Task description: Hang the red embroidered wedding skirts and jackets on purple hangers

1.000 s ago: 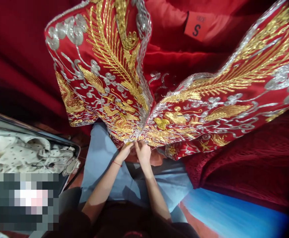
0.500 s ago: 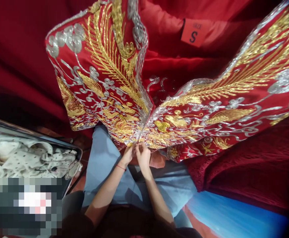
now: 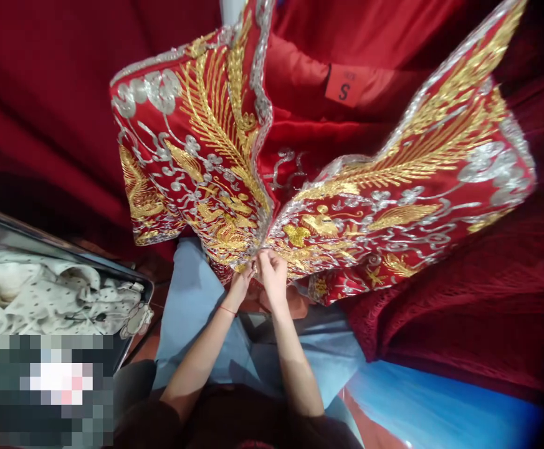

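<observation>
A red garment with gold and silver embroidery spreads across the view, its front open in a V above both hands. Inside the neck shows a red size label with an "S". My left hand, with a thin red band at the wrist, pinches the garment's front edge at the base of the V. Right beside it, my right hand has its fingers closed on the same edge, a little higher. The exact bit between the fingertips is too small to make out.
Blue-clad legs lie under the garment. On the left, a dark-edged case holds white dotted cloth; a blurred patch covers its lower part. Dark red fabric hangs at the right, above a blue surface.
My right hand has moved slightly up along the front edge. The garment's right side has shifted left and inward, and its left shoulder sits lower and further right in view.
</observation>
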`<control>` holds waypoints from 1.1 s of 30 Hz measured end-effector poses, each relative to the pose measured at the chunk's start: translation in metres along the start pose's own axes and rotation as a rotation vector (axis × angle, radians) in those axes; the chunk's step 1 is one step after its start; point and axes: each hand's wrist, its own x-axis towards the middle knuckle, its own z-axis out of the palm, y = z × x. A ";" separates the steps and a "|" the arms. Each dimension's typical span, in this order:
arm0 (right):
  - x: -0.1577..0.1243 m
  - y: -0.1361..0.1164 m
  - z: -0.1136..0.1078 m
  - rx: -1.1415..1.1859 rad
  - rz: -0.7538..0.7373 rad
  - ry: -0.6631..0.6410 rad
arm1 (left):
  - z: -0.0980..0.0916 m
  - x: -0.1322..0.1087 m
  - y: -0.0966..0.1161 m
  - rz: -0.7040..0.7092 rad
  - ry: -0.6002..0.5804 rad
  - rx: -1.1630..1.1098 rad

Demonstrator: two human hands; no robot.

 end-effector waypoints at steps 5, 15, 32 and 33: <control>0.003 0.014 -0.004 -0.652 0.101 -0.105 | -0.010 0.000 0.002 -0.081 -0.024 -0.034; -0.006 0.038 0.018 -0.748 0.100 0.009 | -0.013 0.000 0.003 -0.065 -0.049 -0.008; -0.013 0.050 0.033 0.345 0.119 0.202 | 0.004 -0.022 0.020 -0.043 -0.102 0.072; -0.014 0.046 0.035 0.376 0.132 0.217 | 0.005 -0.024 0.019 -0.044 -0.067 0.075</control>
